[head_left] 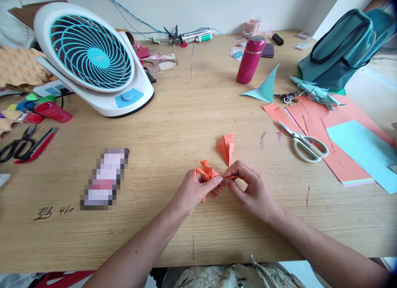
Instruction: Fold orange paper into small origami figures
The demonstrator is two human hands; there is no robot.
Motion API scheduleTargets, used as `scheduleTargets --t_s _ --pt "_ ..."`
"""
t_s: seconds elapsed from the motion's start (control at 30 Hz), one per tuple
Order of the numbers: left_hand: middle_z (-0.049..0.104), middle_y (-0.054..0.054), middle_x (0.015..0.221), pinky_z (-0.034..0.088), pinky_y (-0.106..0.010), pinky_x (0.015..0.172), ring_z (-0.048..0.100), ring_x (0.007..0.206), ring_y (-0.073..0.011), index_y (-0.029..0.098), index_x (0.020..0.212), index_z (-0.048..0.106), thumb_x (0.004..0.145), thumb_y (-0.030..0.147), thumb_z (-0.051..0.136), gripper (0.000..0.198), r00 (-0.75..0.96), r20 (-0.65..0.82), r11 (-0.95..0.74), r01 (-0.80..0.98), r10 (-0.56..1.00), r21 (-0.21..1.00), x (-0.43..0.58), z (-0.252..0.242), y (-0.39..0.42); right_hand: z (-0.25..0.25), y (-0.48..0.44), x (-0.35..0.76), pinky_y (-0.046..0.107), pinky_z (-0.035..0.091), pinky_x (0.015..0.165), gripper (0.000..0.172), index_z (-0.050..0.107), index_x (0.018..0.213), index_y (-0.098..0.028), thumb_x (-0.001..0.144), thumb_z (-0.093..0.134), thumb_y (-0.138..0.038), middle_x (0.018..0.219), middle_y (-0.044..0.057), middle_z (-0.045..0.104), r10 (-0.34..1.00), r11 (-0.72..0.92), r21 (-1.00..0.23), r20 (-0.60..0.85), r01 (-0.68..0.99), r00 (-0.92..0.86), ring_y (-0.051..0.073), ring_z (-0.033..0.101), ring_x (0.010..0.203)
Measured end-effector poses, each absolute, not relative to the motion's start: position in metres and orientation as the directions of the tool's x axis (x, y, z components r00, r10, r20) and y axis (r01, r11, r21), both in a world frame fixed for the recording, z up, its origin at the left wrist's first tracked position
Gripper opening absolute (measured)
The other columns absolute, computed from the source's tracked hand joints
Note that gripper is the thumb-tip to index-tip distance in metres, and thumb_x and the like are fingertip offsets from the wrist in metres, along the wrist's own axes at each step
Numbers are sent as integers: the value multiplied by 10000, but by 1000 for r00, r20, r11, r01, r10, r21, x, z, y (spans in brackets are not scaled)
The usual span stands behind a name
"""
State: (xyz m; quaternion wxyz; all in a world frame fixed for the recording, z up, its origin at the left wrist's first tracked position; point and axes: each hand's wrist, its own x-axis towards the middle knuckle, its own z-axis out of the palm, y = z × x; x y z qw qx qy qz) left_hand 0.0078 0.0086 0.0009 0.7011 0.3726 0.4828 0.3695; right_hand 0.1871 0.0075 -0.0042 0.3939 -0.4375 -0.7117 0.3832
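Between both hands is an orange folded-paper figure, with several pointed flaps sticking up. My left hand is closed around its body, thumb lying across the front. My right hand pinches a thin orange point at the figure's right end, between thumb and forefinger. Part of the figure is hidden behind the left fingers. Just beyond the right hand, a separate orange folded paper piece lies on the table, its narrow tip toward me.
White-handled scissors lie on orange and light-blue paper sheets at right. A pink bottle, a teal folded paper and a teal bag stand farther back. A fan and a blurred phone are at left.
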Motion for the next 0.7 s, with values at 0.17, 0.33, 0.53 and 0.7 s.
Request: scheduleTargets --t_s 0.17,0.33,0.53,0.7 --pt "719 -34 740 541 -228 560 640 642 -129 144 725 725 668 466 861 355 260 -412 461 -167 873 872 8 -1 9 -5 7 186 276 489 678 91 587 839 -200 898 574 -132 786 5 608 940 283 -907 198 312 -279 144 590 717" --pt "696 -29 736 528 -230 556 627 656 -132 145 715 710 685 464 849 349 260 -398 446 -165 880 879 9 0 8 -9 6 185 268 478 671 105 573 818 -199 886 585 -120 771 -3 593 943 286 -912 214 294 -256 135 576 706" --pt "644 -13 700 513 -220 575 585 655 -114 140 682 692 706 440 838 335 259 -322 373 -178 911 911 10 1 8 -12 5 186 280 481 682 131 597 809 -198 934 625 -227 787 13 612 953 242 -953 198 184 -231 142 584 720" --pt "646 -5 680 497 -211 557 564 595 -91 138 734 688 689 445 851 350 284 -392 455 -204 875 867 9 0 9 -12 7 187 284 506 677 169 618 864 -202 957 628 -343 773 16 648 959 54 -999 53 -4 -278 158 634 728"
